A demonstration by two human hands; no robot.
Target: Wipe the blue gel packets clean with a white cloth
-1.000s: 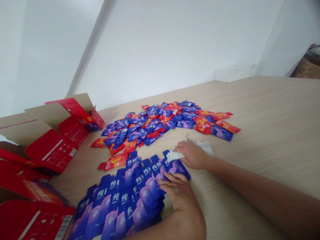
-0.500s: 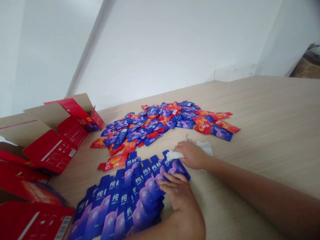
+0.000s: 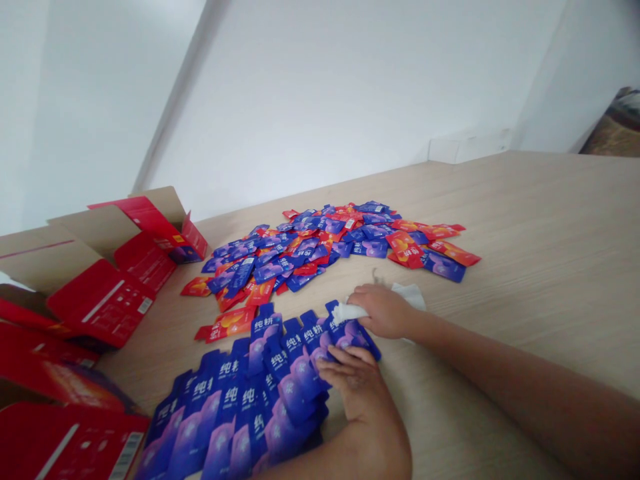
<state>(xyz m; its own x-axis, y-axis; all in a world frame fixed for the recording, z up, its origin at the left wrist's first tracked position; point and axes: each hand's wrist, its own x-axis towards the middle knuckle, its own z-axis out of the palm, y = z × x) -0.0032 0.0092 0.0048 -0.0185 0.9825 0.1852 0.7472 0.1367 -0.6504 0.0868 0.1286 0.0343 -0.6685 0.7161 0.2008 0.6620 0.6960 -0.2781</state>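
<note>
Pale wood counter (image 3: 525, 267): overlapped blue pouches (image 3: 250, 400) lie before you, left grip (image 3: 353, 383) spread unclenched on them, right grip (image 3: 383, 310) clenching white cloth (image 3: 350, 311) at their right end. Probably wiping; next pass needs pouches steadied.

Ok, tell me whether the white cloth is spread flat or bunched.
Bunched: the right hand grips the white cloth, with a crumpled end sticking out past the fingers.

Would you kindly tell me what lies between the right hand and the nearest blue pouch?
In the head view, a white cloth, held in the right hand, overlaps that blue pouch.
</note>
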